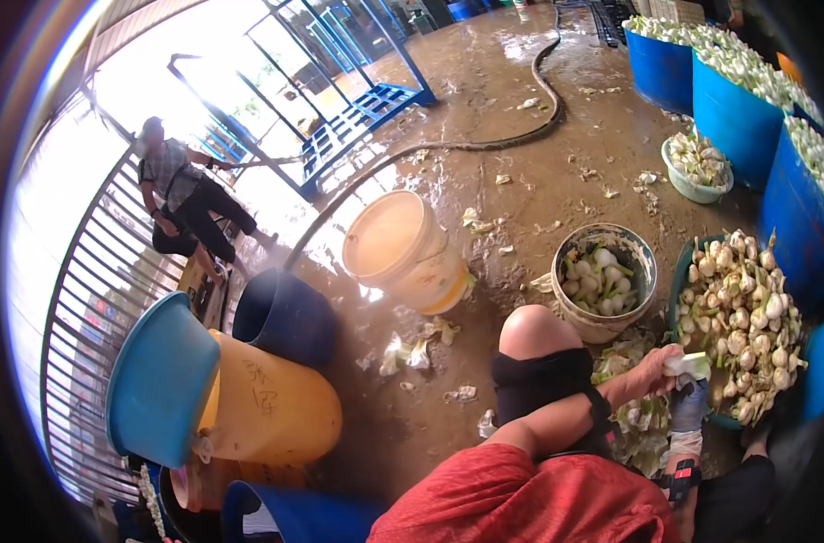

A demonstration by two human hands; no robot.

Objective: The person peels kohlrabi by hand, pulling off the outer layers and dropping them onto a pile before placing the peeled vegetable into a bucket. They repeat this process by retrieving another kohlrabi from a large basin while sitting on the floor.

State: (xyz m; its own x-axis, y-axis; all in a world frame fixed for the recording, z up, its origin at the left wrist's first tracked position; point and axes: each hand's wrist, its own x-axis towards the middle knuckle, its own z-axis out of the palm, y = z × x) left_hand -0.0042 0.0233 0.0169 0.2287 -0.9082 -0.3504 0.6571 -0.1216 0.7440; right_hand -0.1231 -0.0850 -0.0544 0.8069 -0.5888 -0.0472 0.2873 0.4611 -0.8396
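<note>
My left hand [652,373], bare, reaches across to the right and is closed on a pale green-white garlic bulb [688,365]. Just below it, my right hand [690,404] wears a grey-blue glove and is closed close against the garlic. What the gloved fingers hold, if anything, is hidden. Beside both hands, a wide tub [678,299] is heaped with untrimmed garlic bulbs [742,317]. A round bucket [596,327] with peeled white bulbs [600,281] stands ahead of my knee. Loose husks [643,421] lie beneath my arms.
Blue barrels [742,118] full of garlic and a small basin [699,192] of peels line the right. A lidded bucket [398,253], yellow barrel [281,398] and blue tub [163,380] stand left. A hose [484,145] crosses the wet floor. Another person [190,190] is by the railing.
</note>
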